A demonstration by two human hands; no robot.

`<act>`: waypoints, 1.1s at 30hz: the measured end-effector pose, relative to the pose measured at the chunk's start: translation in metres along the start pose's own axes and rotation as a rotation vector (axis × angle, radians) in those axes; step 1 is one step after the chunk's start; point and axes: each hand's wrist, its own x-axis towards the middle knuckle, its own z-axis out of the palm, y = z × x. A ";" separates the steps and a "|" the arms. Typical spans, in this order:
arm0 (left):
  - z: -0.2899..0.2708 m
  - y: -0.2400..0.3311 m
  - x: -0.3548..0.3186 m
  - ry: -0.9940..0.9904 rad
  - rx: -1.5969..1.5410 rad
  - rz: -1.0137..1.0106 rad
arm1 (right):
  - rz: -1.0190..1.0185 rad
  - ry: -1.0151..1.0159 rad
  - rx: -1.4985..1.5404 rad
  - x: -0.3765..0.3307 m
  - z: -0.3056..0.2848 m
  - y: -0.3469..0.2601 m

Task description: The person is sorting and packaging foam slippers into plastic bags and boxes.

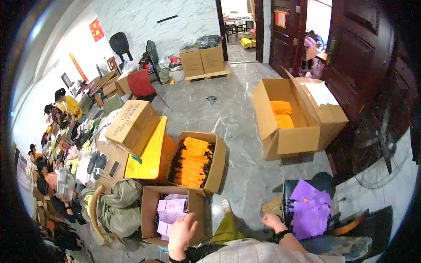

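My left hand [182, 232] is over the near edge of an open cardboard box [147, 210]. Its fingers point forward, slightly apart, and I see nothing in them. Inside that box lie bundles of light purple packets [171, 212]. My right hand [273, 222] is curled, with a dark band at the wrist, and nothing shows in it. Just right of it, a pile of purple bags [310, 208] rests on a dark chair seat [289, 193]. Beyond the left hand's box stands another open carton [218, 164] packed with orange bags [191, 161] with black cords.
An orange table [144, 163] at left bears a closed carton [132, 125]. A large open box [289, 142] with orange packets stands front right. A draped chair [123, 204] is at near left. Several people sit along the cluttered table [105, 151]. A fan [379, 140] stands far right.
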 end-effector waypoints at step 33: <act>-0.055 -0.026 0.844 -0.066 0.065 -0.227 | -0.132 -0.090 -0.344 0.833 -0.486 -0.123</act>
